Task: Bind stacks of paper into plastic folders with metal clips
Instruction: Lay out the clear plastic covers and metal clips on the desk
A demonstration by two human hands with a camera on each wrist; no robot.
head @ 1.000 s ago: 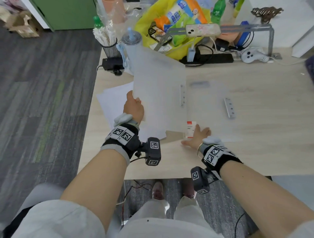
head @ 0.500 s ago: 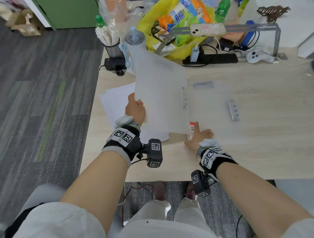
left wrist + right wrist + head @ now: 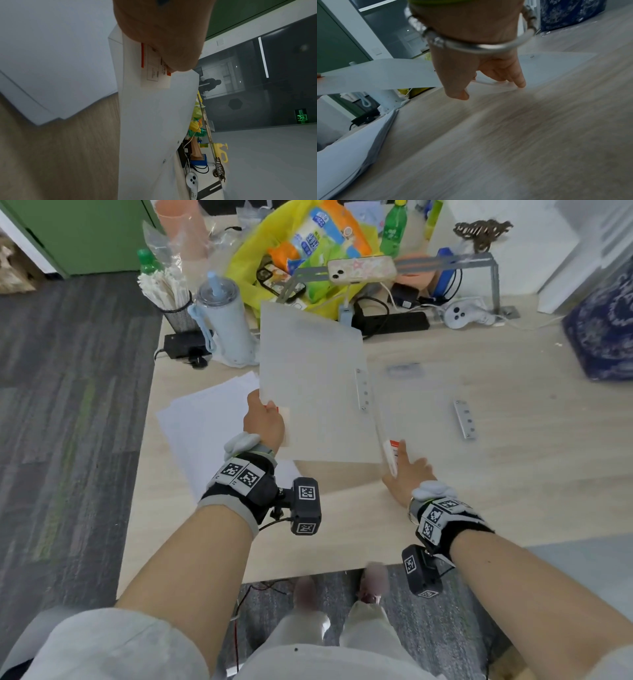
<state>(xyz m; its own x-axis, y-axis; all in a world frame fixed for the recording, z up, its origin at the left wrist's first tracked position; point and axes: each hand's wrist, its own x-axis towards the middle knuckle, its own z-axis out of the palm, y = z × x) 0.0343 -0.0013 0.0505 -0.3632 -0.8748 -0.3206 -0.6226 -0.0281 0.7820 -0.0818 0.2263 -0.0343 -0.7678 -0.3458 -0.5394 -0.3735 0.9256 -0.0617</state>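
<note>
Head view: translucent plastic folder point(image 3: 310, 392) lies open on the worktop point(image 3: 513, 481), its left cover lifted off the surface, right cover flat. Left hand point(image 3: 264, 422) pinches the lifted cover's near-left edge, thumb on top; fingers under the cover are hidden. Left wrist view adds what the head view barely shows: the thumb point(image 3: 173, 51) presses on a white-and-orange label stuck to the cover. Right hand point(image 3: 409, 477) rests at the folder's near edge by the spine, fingers straight, not gripping anything. Right wrist view shows fingertips point(image 3: 520, 83) touching the flat cover, thumb on bare worktop; that frame is motion-blurred. Metal strip point(image 3: 361, 390) sits along the folder's spine; a loose metal clip point(image 3: 465, 419) lies on the worktop right of the folder. Paper stack point(image 3: 202, 426) lies left of the folder, partly covered by the lifted cover. Clutter behind the folder.
</note>
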